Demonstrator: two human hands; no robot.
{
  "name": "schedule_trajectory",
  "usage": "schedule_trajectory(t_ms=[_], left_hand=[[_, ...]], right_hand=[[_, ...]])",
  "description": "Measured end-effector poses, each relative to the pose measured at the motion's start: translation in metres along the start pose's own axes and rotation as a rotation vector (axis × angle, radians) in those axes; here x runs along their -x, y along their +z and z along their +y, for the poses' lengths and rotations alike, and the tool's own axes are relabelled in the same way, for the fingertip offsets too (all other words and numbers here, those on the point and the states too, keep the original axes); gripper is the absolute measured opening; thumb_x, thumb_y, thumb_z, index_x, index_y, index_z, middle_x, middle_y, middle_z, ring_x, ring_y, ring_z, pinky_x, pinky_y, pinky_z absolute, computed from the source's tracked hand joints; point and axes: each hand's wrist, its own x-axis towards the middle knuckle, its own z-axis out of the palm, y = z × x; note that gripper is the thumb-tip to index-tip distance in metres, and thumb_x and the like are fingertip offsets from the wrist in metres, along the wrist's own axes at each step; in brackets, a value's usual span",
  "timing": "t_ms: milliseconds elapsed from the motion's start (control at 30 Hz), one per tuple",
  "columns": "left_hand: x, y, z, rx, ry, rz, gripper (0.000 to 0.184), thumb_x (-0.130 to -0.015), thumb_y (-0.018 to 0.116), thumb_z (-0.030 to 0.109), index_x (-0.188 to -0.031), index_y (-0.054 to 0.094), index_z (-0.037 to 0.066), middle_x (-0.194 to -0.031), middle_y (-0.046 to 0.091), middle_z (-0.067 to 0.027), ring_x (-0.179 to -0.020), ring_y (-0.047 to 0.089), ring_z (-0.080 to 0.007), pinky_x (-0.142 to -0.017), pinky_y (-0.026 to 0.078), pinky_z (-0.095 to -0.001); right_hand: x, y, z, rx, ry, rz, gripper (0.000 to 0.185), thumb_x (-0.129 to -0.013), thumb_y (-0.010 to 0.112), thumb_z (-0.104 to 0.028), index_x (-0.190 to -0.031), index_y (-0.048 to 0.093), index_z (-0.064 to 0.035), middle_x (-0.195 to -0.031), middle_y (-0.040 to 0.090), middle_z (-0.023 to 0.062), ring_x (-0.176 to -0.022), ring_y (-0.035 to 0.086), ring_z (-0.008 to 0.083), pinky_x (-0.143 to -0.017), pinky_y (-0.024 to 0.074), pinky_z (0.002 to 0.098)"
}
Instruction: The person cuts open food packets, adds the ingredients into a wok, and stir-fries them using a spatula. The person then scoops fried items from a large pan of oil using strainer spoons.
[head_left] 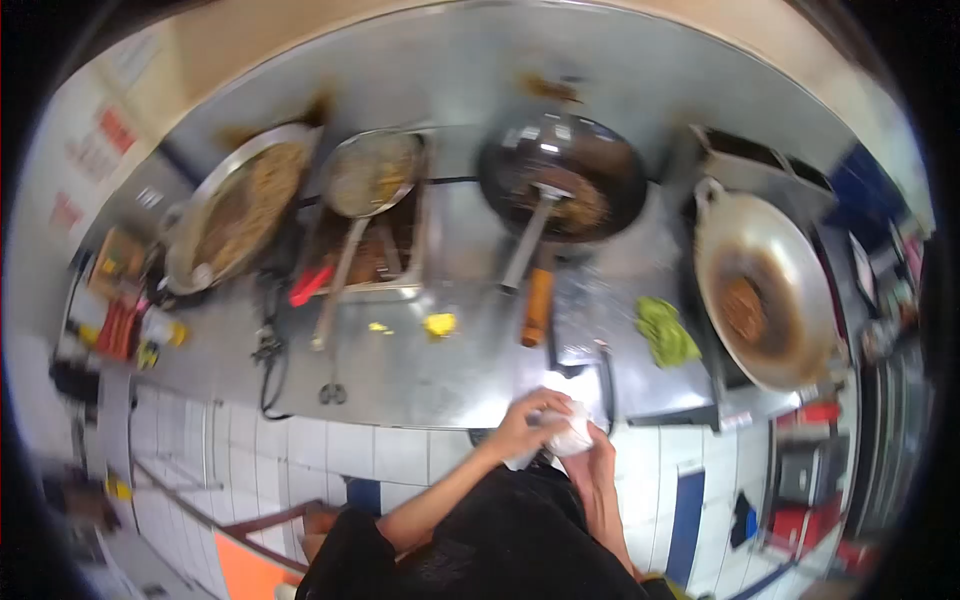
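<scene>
Head camera up, and straight below the black wok (pixel 560 175), out at the counter's (pixel 450 385) near edge, I had a white bundle (pixel 570 432) between both hands! The left hand (pixel 528 425) came at it with curled fingers, thumb and fingertips partly closed on its left side. The right hand (pixel 592 462) cupped the other side, fingers mostly hidden, so I couldn't tell how tightly they closed. Paper or cloth? Too blurred to call. It looked light, soft and crumply to me, hardly slippery, likely to squash or tear under a hard pinch; a loose two-sided hold around its middle seemed best. Right of the wok and nearer me lay a green cloth (pixel 665 332), well apart.
</scene>
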Motion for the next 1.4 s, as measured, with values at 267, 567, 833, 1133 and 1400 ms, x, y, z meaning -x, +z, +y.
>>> schedule_trajectory(t_ms=[267,567,833,1133,1400], left_hand=[[-0.060,0.071,0.076,-0.073,-0.042,-0.118,0.011,-0.086,0.067,0.010,-0.091,0.063,0.002,-0.108,0.063,-0.0089,-0.096,0.060,-0.0147,-0.079,0.049,-0.0271],[-0.160,0.031,0.140,-0.068,0.413,0.038,0.011,-0.086,0.065,0.010,-0.084,0.061,-0.001,-0.098,0.059,-0.0087,-0.093,0.056,-0.0136,-0.082,0.044,-0.0269],[-0.331,-0.079,0.184,-0.234,0.577,0.004,0.019,-0.095,0.056,0.017,-0.093,0.058,-0.002,-0.100,0.056,-0.0045,-0.092,0.055,-0.0121,-0.081,0.044,-0.0267],[-0.360,-0.111,0.180,-0.214,0.768,0.177,0.013,-0.094,0.052,0.011,-0.091,0.052,-0.001,-0.080,0.063,-0.0116,-0.078,0.062,-0.0230,-0.073,0.048,-0.0339],[-0.406,-0.134,0.156,-0.255,0.732,0.290,0.007,-0.091,0.054,0.008,-0.090,0.052,0.001,-0.080,0.062,-0.0121,-0.077,0.062,-0.0244,-0.073,0.048,-0.0342]], right_hand=[[0.046,-0.007,-0.088,0.254,-0.286,0.115,0.048,-0.091,0.062,-0.029,-0.127,0.045,-0.0011,-0.119,0.056,0.0110,-0.108,0.058,0.0218,-0.091,0.0488,0.0377],[-0.025,0.098,-0.177,0.434,-0.518,-0.127,0.032,-0.089,0.061,-0.013,-0.118,0.049,-0.0057,-0.113,0.058,0.0079,-0.105,0.058,0.0181,-0.091,0.0482,0.0341],[-0.172,0.222,-0.285,0.634,-0.450,-0.350,0.030,-0.089,0.062,-0.017,-0.116,0.053,-0.0079,-0.115,0.058,0.0058,-0.109,0.054,0.0187,-0.092,0.0447,0.0397],[-0.237,0.273,-0.306,1.026,-0.287,-0.137,0.028,-0.090,0.064,-0.024,-0.100,0.064,0.0024,-0.094,0.066,0.0057,-0.084,0.063,0.0158,-0.073,0.0508,0.0315],[-0.296,0.290,-0.315,1.750,-0.797,0.031,0.017,-0.091,0.060,-0.016,-0.086,0.063,-0.0003,-0.076,0.059,-0.0013,-0.068,0.050,0.0073,-0.061,0.0417,0.0265]])
